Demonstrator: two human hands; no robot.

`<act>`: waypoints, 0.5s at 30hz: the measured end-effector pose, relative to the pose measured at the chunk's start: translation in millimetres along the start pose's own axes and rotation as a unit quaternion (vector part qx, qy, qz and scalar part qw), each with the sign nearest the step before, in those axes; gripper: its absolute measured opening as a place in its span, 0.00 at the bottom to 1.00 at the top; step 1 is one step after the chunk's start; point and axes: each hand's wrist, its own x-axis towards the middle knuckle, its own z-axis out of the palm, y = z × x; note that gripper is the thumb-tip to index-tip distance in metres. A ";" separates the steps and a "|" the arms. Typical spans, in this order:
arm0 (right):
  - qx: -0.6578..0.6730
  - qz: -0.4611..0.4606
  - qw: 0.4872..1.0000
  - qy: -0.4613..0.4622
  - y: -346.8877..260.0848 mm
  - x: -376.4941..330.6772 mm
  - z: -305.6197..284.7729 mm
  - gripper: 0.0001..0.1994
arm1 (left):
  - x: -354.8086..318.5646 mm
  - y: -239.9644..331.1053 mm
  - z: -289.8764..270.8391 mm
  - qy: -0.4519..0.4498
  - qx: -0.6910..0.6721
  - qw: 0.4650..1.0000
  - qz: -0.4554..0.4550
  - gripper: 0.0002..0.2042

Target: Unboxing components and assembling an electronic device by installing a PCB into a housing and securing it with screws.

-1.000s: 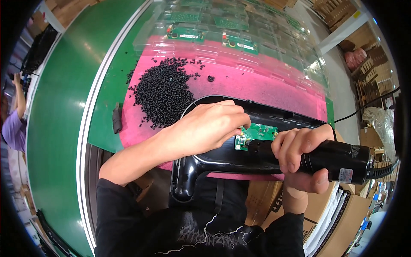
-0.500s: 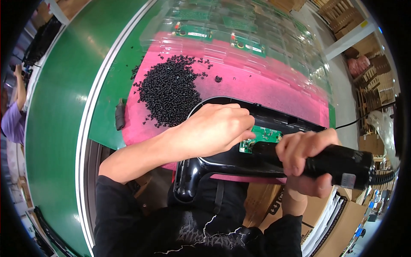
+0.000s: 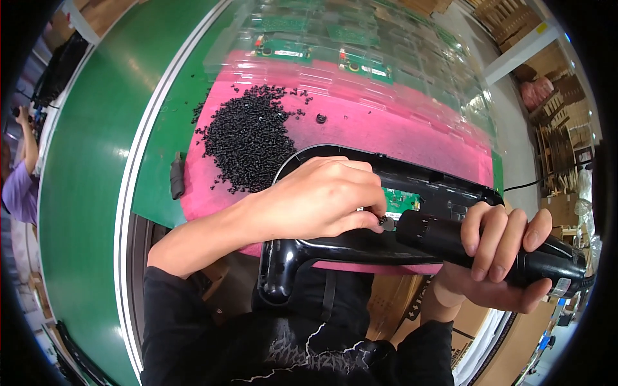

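Your right hand (image 3: 506, 241) wraps the electric screwdriver (image 3: 434, 238), likely weighty; hold mid-barrel! Toward the pink mat's (image 3: 412, 122) near edge, your left hand (image 3: 338, 198) pinches a probable screw (image 3: 383, 220).

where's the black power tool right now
In the head view, right of centre: the power tool is gripped in the right hand, its front end close to the left hand.

Glossy plastic housing (image 3: 347, 249), clear plastic trays (image 3: 418, 80), matt pink mat (image 3: 370, 132)
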 end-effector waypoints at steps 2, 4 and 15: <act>-0.006 0.002 1.000 0.000 -0.1 -0.2 -0.5 0.19 | -0.1 0.4 -1.8 -0.003 0.002 1.000 -0.007 0.07; -0.012 0.000 1.000 -0.003 1.9 -0.2 -0.7 0.18 | 1.6 0.8 1.6 0.028 -0.005 1.000 0.011 0.07; -0.133 0.107 0.985 0.040 18.2 -8.5 6.2 0.21 | -3.3 -0.9 0.3 0.049 0.106 0.993 -0.034 0.05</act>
